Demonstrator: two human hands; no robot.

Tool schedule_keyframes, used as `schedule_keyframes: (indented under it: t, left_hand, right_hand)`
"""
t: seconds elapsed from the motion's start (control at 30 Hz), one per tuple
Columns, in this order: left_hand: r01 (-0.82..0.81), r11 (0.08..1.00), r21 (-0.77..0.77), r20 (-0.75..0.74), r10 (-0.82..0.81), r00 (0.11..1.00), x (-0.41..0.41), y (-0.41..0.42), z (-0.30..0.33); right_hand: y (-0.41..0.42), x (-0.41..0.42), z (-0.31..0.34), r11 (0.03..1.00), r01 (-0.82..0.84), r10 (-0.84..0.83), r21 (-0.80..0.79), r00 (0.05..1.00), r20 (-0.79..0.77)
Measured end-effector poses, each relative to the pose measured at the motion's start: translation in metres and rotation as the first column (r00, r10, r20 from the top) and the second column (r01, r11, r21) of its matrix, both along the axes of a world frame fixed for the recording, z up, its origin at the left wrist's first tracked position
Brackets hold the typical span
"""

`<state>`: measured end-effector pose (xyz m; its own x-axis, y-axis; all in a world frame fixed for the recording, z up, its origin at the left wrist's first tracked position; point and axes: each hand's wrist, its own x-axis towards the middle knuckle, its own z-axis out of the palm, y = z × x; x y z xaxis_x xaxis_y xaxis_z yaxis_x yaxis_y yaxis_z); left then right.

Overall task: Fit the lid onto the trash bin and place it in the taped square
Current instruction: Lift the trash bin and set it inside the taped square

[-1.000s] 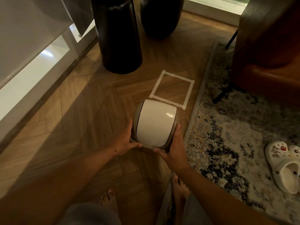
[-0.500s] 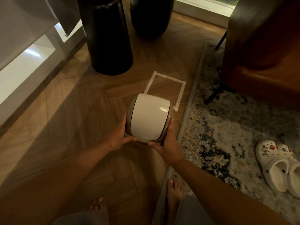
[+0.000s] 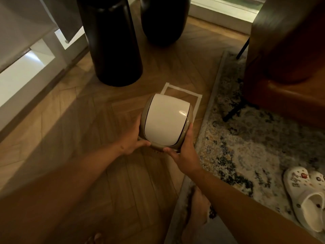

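A small beige trash bin [image 3: 177,147] carries its lid, a beige frame with a white swing flap [image 3: 166,118], on top. I hold it from both sides: my left hand [image 3: 132,138] grips its left side, my right hand [image 3: 182,154] its near right corner. The bin covers the near half of the taped square [image 3: 177,88] of white tape on the wooden floor; only the square's far edge and right side show. Whether the bin touches the floor is hidden.
Two tall black vases [image 3: 112,41] [image 3: 163,20] stand just beyond the square. A patterned rug [image 3: 246,138] lies to the right, with a brown armchair [image 3: 284,55] on it and white clogs [image 3: 306,196] at the right edge. My bare feet [image 3: 198,208] are below.
Both hands have carried the bin forward, from just short of the taped square to over its near half. My view has moved closer to the vases.
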<state>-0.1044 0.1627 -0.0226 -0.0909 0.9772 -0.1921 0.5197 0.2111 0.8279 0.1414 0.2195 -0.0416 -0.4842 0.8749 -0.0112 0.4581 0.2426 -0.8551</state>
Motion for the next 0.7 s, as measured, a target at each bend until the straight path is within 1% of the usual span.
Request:
schedule_keyframes:
  t: [0.13,0.23,0.37,0.7]
  left_hand:
    - [-0.044,0.998,0.034,0.053,0.042,0.998,-0.003,0.025,-0.012]
    - [-0.042,0.998,0.045,0.094,0.038,0.995,-0.004,0.044,-0.024]
    - [-0.019,0.995,0.097,0.084,0.011,0.996,0.000,0.066,-0.028]
    - [-0.001,0.994,0.110,0.128,-0.013,0.992,-0.001,0.130,-0.031]
  right_hand:
    - [0.030,0.001,-0.004,1.000,-0.008,0.008,0.024,0.999,-0.032]
    - [0.051,0.005,-0.015,0.998,-0.010,0.013,0.065,0.999,-0.046]
    - [0.077,0.011,-0.023,0.990,-0.026,0.028,0.140,1.000,-0.015]
    - [0.138,0.004,-0.023,0.986,-0.004,0.012,0.169,0.999,-0.046]
